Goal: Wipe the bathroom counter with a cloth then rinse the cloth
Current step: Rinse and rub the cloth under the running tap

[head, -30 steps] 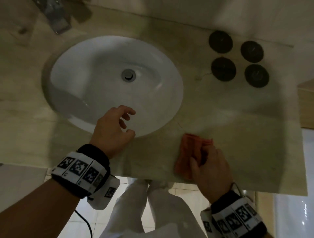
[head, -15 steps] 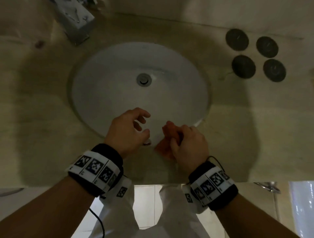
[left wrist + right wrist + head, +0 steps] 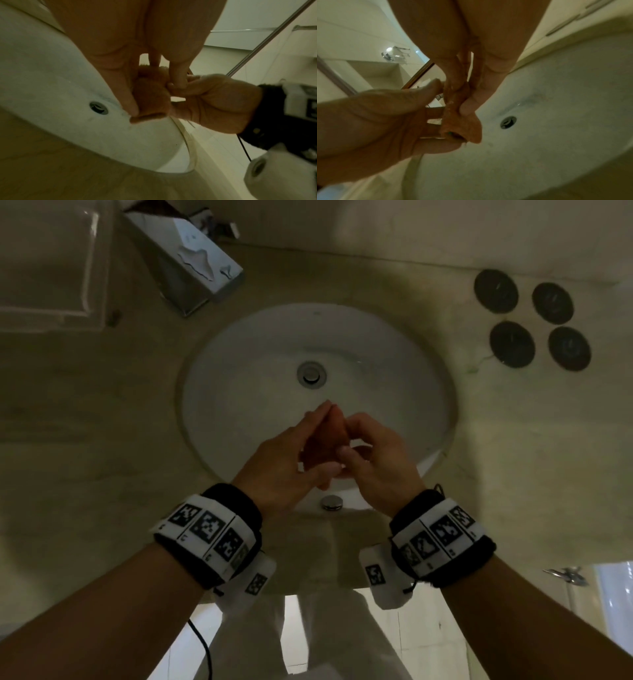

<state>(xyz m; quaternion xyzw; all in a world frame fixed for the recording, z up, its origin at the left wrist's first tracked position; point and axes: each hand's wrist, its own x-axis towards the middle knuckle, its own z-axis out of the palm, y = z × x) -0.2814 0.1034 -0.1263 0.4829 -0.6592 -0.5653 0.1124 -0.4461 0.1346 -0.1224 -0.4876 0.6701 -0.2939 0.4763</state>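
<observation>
Both hands are together over the white sink basin (image 3: 239,392). A small orange cloth (image 3: 329,436) is bunched between them. My left hand (image 3: 305,443) has its thumb on one side of the cloth (image 3: 149,97) and its long fingers on the other. My right hand (image 3: 359,440) pinches the same cloth (image 3: 462,121) with its thumb (image 3: 471,102) pressed into it. The cloth hangs just above the near slope of the basin, short of the drain (image 3: 311,375). No running water shows. Most of the cloth is hidden by the hands in the head view.
The beige stone counter (image 3: 102,440) surrounds the basin. A metal tissue box (image 3: 191,265) and a clear tray (image 3: 51,261) stand at the back left. Several black round discs (image 3: 531,320) lie at the back right. A small chrome knob (image 3: 331,503) sits at the near rim.
My right hand carried the cloth from the counter at the right to above the basin. My left hand closed in and took hold of it too.
</observation>
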